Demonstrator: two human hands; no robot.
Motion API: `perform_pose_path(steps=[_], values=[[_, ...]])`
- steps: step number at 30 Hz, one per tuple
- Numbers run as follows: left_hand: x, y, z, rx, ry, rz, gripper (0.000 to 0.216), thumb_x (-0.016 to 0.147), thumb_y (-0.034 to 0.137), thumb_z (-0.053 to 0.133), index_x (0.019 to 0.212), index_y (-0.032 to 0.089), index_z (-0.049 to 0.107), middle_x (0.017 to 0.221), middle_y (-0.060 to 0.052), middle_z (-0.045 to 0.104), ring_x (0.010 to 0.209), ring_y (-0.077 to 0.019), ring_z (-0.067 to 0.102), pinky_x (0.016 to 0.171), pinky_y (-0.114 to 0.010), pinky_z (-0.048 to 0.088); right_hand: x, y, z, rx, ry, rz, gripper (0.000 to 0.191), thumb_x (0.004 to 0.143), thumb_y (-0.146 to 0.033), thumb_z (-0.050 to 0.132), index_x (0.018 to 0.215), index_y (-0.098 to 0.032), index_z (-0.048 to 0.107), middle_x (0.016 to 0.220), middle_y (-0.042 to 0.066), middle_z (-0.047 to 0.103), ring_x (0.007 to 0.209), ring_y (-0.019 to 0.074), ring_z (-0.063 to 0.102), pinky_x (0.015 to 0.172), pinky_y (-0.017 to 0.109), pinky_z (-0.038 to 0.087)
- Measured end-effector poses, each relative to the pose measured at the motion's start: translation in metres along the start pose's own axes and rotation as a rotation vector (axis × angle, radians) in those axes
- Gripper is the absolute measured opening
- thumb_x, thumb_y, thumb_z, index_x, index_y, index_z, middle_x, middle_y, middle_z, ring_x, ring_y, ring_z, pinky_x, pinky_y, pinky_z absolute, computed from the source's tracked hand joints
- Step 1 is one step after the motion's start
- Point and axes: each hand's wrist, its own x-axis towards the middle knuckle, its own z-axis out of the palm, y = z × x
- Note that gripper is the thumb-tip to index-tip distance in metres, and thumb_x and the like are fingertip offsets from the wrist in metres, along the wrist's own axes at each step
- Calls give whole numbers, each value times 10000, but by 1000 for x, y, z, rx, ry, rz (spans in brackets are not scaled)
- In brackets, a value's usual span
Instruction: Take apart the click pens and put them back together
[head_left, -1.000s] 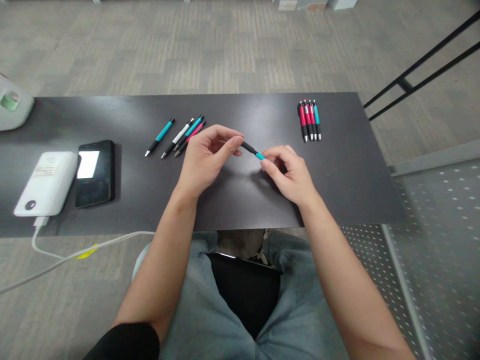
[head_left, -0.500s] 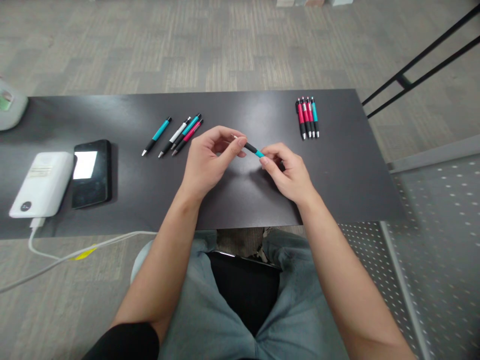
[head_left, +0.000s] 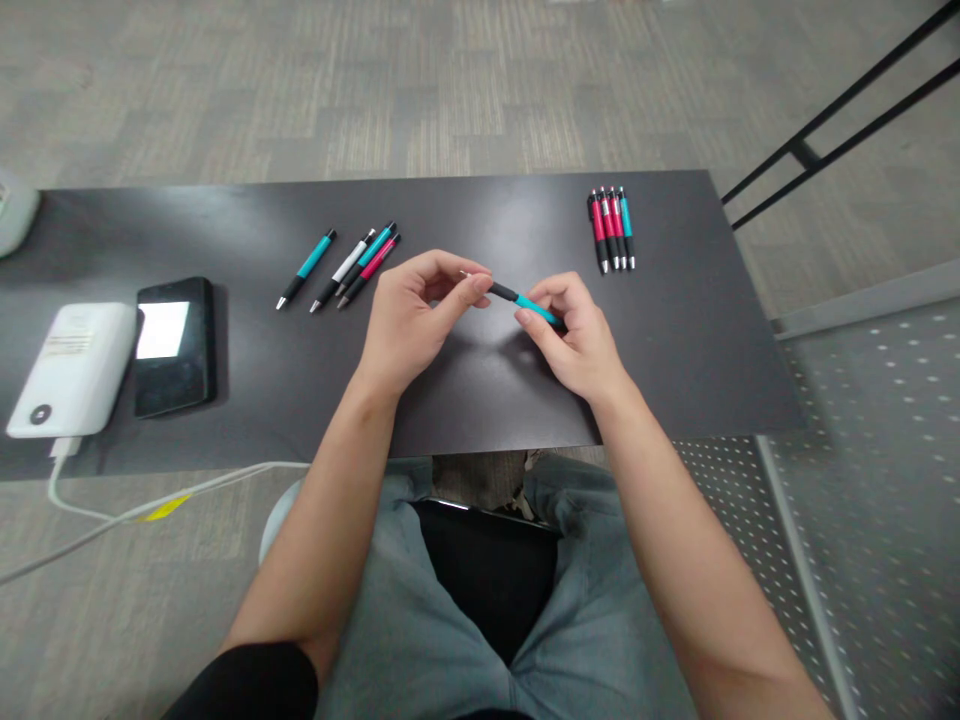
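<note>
the person's left hand (head_left: 416, 320) and right hand (head_left: 577, 340) hold one teal pen (head_left: 517, 298) between them, just above the middle of the dark tabletop (head_left: 480, 410). the left fingers (head_left: 469, 290) pinch its black grip end, with a thin pale tip poking out past the thumb. the right fingers (head_left: 536, 325) are pressed around the teal barrel, whose far end is hidden in the hand.

compared with half a second ago, a longer stretch of teal shows between the two hands, where before only a short bit did. the hands sit a little further apart along the pen. whether the right fingers have slid back along the barrel or the two halves are coming apart cannot be told. either way the pen is off the tabletop and in both hands, not laid with the others.

four loose pens (head_left: 341, 268) lie to the left of the hands, and a neat row of four pens (head_left: 611, 228) lies near the far right corner; neither group has moved. a phone (head_left: 174, 345) and a white power bank (head_left: 71, 368) sit at the left end.
</note>
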Motion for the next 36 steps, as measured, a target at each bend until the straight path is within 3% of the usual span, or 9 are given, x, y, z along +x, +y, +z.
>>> perform_pose_path(steps=[7,11,18,26,32,36], values=[[-2,2,1,-26,-13,-27,444,957,542,1187,972,227,875,909,-66,906,844,-237,918,833,-327,706,3,-3,-2,-35,-27,-30,593,1215,-883,718,1107,-305,792,959,45,787,894,272,704,942,431,623],[-2,2,3,-31,-20,-33,428,968,515,1184,981,213,880,933,-80,913,858,-234,924,843,-321,702,4,-5,-3,-39,-52,-7,667,1249,-919,613,1109,-298,809,938,46,762,932,276,734,963,419,629],[-3,1,2,3,-40,-1,495,934,634,1180,973,242,880,913,-61,915,867,-248,915,859,-342,710,1,0,1,58,5,6,606,1130,-906,843,1179,-317,709,918,-2,691,817,236,642,821,395,577],[-4,0,2,0,-62,-9,527,932,676,1169,987,233,889,926,-77,921,877,-248,925,865,-339,719,2,-9,-2,24,-32,28,665,1230,-932,650,1043,-298,727,882,26,739,847,248,682,876,402,585],[-1,-6,1,31,-68,52,665,903,860,1110,995,236,901,950,-80,935,871,-251,921,853,-347,728,0,2,2,119,14,-18,564,1109,-831,923,1178,-307,727,867,-36,662,753,199,588,748,352,525],[-1,-9,-1,18,-76,84,670,917,871,1094,1009,230,921,945,-85,932,852,-244,914,854,-349,728,2,2,0,89,5,-20,556,1132,-831,895,1108,-291,764,905,-4,745,802,215,656,809,365,572]])
